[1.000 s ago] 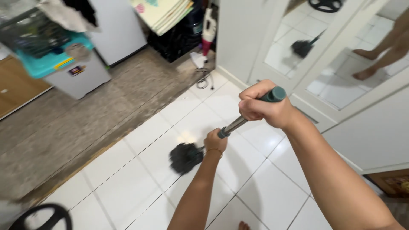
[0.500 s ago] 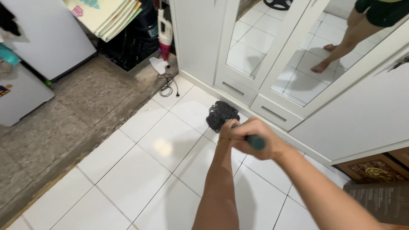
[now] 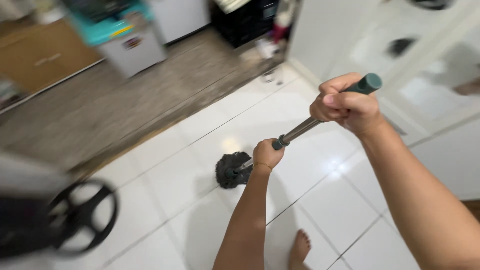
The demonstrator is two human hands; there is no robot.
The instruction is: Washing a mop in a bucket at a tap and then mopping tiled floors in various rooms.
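Mop (image 3: 300, 131): rigid metal pole, teal grip, soft dark head on white tile floor (image 3: 200, 150). Likely light. Right hand (image 3: 345, 105) clenched round top grip; left hand (image 3: 266, 154) clasps lower shaft.

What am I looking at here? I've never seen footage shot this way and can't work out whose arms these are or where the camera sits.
The camera is worn on a person's head and looks down, so the two bare arms reaching into the picture are that person's own. The right hand grips the green top end of a mop handle, a metal pole. The left hand holds the same pole lower down, near the head. The dark, shaggy mop head rests on the white tiled floor. The person's bare foot shows at the bottom. At lower left is a blurred black round frame; I cannot tell what it is. Further back, the tiles give way to a grey-brown floor, where a grey box with a teal top stands. The picture is blurred by movement.
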